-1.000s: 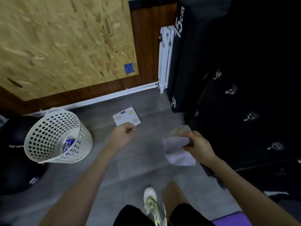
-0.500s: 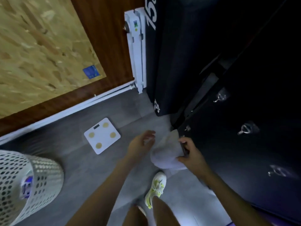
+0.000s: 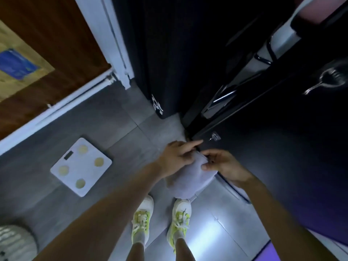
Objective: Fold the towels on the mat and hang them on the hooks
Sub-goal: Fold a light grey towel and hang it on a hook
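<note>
Head view looks down past our arms to our feet. We hold the towel (image 3: 190, 180) in front of a black board (image 3: 282, 166), just below and left of a small hook (image 3: 214, 137). Our right hand (image 3: 226, 164) pinches the towel's upper edge between thumb and fingers. Our left hand (image 3: 176, 156) lies over the top of the cloth with its index finger straight and aimed at the hook. Its other fingers curl down and seem to grip the cloth, though blur makes that hard to confirm. The towel hangs bunched beneath both hands, clear of the floor and not yet on the hook.

We judge the step in hand to be the hanging. To do it well, we should keep the right pinch firm on the edge and lift that edge above the hook's tip. The left index finger can open a loop or fold to slip over it. We should let go only once the cloth sits deep on the hook, or the folds may slide off. A second hook (image 3: 327, 80) sits farther along the board. A scale (image 3: 81, 166) lies well apart on the floor.
</note>
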{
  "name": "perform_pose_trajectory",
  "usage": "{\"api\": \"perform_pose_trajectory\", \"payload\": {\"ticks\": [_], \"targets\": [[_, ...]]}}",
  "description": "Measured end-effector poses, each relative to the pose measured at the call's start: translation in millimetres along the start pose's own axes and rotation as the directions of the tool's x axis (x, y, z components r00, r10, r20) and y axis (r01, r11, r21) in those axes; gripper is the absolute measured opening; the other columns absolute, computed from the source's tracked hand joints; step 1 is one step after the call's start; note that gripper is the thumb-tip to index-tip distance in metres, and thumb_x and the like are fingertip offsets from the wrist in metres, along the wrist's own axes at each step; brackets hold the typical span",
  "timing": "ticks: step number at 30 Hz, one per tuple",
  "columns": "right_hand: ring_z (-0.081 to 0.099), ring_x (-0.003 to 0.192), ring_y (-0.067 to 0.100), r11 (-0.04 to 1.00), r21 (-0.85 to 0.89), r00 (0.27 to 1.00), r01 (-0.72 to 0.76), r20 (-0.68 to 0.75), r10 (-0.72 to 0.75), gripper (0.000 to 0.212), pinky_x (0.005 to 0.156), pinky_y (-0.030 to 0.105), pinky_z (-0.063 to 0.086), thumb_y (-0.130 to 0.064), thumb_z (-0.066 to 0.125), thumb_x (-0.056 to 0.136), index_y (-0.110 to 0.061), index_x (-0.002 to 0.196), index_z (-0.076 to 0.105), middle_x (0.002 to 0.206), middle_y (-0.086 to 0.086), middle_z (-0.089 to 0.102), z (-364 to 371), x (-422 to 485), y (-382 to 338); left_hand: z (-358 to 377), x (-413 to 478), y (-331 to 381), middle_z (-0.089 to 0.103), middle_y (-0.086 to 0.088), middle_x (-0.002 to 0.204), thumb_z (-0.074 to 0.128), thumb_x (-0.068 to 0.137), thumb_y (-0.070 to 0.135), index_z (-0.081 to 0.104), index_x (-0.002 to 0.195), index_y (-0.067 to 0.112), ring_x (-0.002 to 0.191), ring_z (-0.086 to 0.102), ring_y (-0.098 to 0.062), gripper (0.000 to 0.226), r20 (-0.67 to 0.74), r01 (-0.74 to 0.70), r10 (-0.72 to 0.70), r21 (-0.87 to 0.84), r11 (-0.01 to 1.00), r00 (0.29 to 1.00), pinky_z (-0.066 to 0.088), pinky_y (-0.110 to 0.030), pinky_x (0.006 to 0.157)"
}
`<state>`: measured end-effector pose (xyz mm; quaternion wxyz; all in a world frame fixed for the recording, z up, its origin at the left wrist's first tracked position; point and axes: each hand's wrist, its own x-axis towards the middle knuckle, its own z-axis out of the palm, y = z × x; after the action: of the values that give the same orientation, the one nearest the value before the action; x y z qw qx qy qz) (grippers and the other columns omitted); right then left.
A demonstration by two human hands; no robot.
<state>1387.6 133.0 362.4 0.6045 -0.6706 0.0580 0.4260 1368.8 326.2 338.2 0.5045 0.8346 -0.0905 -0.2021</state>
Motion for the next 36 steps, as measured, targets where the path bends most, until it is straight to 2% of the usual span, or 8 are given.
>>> {"api": "perform_pose_trajectory", "payload": {"ticks": [4,7,10,15,21,28,33,36], "targets": [[0.065,0.082,0.017,0.972,0.215,0.963,0.094,-0.267,-0.034,0.046,0.078,0.030,0.053,-0.018,0.091,0.045,-0.019,0.085,0.070,0.083,0.003,0.071,-3.7,23.3,40.7,16.3,25.8,-36.1,0.063,-0.008,0.090,0.048,0.070,0.050,0.052,0.125,0.013,0.090,0.059,-0.027,0.066,-0.029,0.062,-0.061,0.027,0.998,0.998,0.045,-0.034,0.081],[0.060,0.067,0.010,0.990,0.087,0.805,0.115,-0.592,-0.041,0.033,0.070,0.027,0.049,0.010,0.076,0.066,-0.018,0.077,0.061,0.066,-0.008,0.066,-0.1,35.6,64.4,30.8,49.6,-52.6,0.065,-0.007,0.085,0.070,0.074,0.024,0.057,0.106,0.006,0.085,0.061,-0.022,0.039,-0.083,0.068,-0.075,-0.084,0.994,0.994,0.046,-0.031,0.075],[0.057,0.067,0.011,0.988,0.069,0.690,0.141,-0.722,-0.048,0.026,0.068,0.027,0.046,0.003,0.071,0.077,-0.021,0.076,0.062,0.069,-0.004,0.065,-3.1,51.9,77.4,44.5,79.8,-58.5,0.066,-0.006,0.081,0.072,0.076,0.010,0.058,0.091,0.008,0.080,0.063,-0.022,0.020,-0.136,0.086,-0.108,-0.158,0.984,0.985,0.047,-0.027,0.071],[0.059,0.071,0.008,0.978,0.116,0.612,0.171,-0.790,-0.013,0.021,0.070,0.017,0.048,0.000,0.068,0.081,-0.020,0.077,0.063,0.075,-0.001,0.066,-19.6,86.2,85.7,57.5,119.4,-71.7,0.066,-0.004,0.081,0.071,0.080,0.017,0.053,0.086,0.016,0.073,0.056,-0.008,0.019,-0.111,0.159,-0.180,-0.177,0.971,0.977,0.039,-0.006,0.061],[0.061,0.065,-0.001,0.964,0.158,0.475,0.212,-0.879,0.040,0.019,0.062,0.008,0.047,-0.003,0.068,0.081,-0.020,0.074,0.064,0.075,-0.004,0.067,-22.6,113.4,109.8,78.0,145.5,-96.7,0.065,0.002,0.079,0.072,0.079,0.019,0.054,0.085,0.019,0.079,0.060,-0.011,0.019,-0.107,0.191,-0.222,-0.243,0.951,0.969,0.046,-0.024,0.072],[0.064,0.073,0.002,0.900,0.244,0.309,0.361,-0.942,0.132,0.015,0.070,0.013,0.051,-0.001,0.069,0.080,-0.015,0.073,0.068,0.076,-0.004,0.070,-19.4,130.2,113.9,101.0,163.6,-106.5,0.062,0.010,0.079,0.072,0.080,0.020,0.053,0.081,0.025,0.076,0.058,-0.003,0.019,-0.128,0.238,-0.318,-0.426,0.873,0.939,0.047,-0.019,0.071],[0.063,0.082,0.003,0.951,0.099,0.340,0.294,-0.941,-0.007,0.010,0.073,0.012,0.049,-0.012,0.064,0.088,-0.021,0.086,0.068,0.087,-0.005,0.068,-14.1,121.1,124.5,113.1,166.1,-108.5,0.061,0.008,0.076,0.072,0.080,0.018,0.055,0.079,0.022,0.072,0.057,-0.002,0.017,-0.193,0.224,-0.342,-0.456,0.861,0.920,0.048,-0.013,0.064],[0.060,0.093,0.007,0.966,-0.163,0.182,0.202,-0.963,-0.201,0.013,0.079,0.016,0.048,-0.008,0.059,0.089,-0.013,0.097,0.069,0.100,-0.003,0.066,-3.6,108.6,139.1,118.8,168.1,-108.5,0.061,0.007,0.076,0.072,0.079,0.017,0.056,0.079,0.020,0.071,0.057,-0.001,0.017,-0.215,0.242,-0.391,-0.502,0.830,0.895,0.047,-0.011,0.061]]}}
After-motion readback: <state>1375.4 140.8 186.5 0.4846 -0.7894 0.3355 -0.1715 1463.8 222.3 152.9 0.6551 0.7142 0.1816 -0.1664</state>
